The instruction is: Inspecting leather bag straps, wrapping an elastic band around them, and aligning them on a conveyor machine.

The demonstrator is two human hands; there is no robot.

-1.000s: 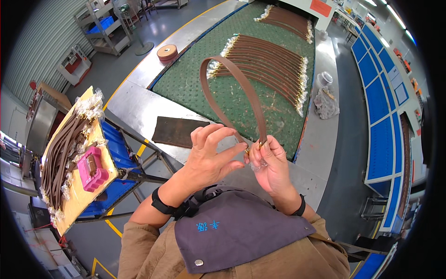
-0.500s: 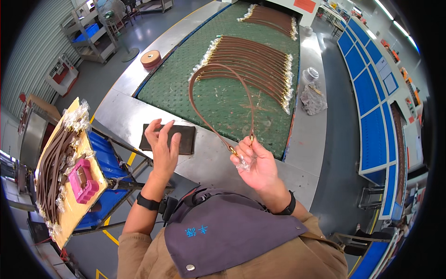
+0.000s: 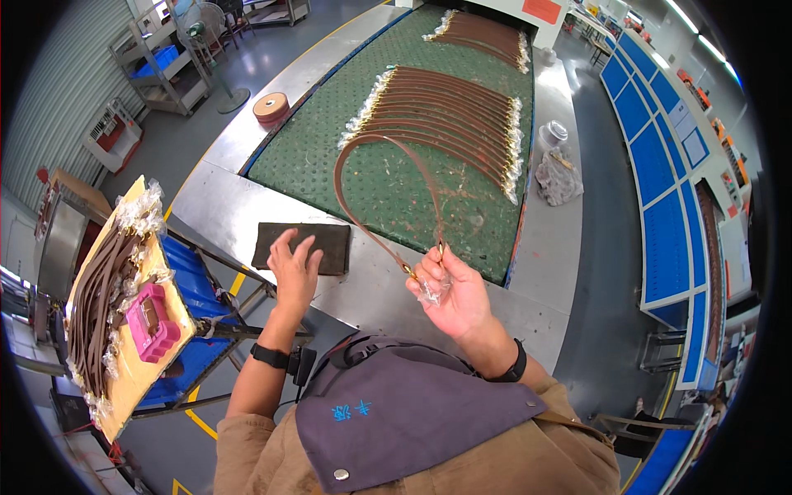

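Note:
My right hand (image 3: 455, 290) grips a brown leather strap (image 3: 340, 175) by both ends, so the strap stands up in a loop. Gold-coloured metal fittings and clear plastic wrap show at those ends, between my fingers. My left hand (image 3: 294, 271) is empty with its fingers apart, over the near edge of a dark rectangular block (image 3: 339, 250) on the metal table edge; whether it touches the block I cannot tell. Beyond the loop, a row of similar straps (image 3: 450, 107) lies across the green textured belt (image 3: 309, 177), their ends wrapped in plastic.
A yellow board (image 3: 175, 355) at the left carries a bundle of brown straps (image 3: 97, 301) and a pink tray (image 3: 153, 340). A tape roll (image 3: 271, 109) sits on the left metal edge. At the right edge are a clear tub (image 3: 553, 132) and a grey rag (image 3: 559, 177).
The strap loop has come slightly lower and nearer, its top now below the row of straps. My left hand has moved slightly, its fingers more bent and lower over the block.

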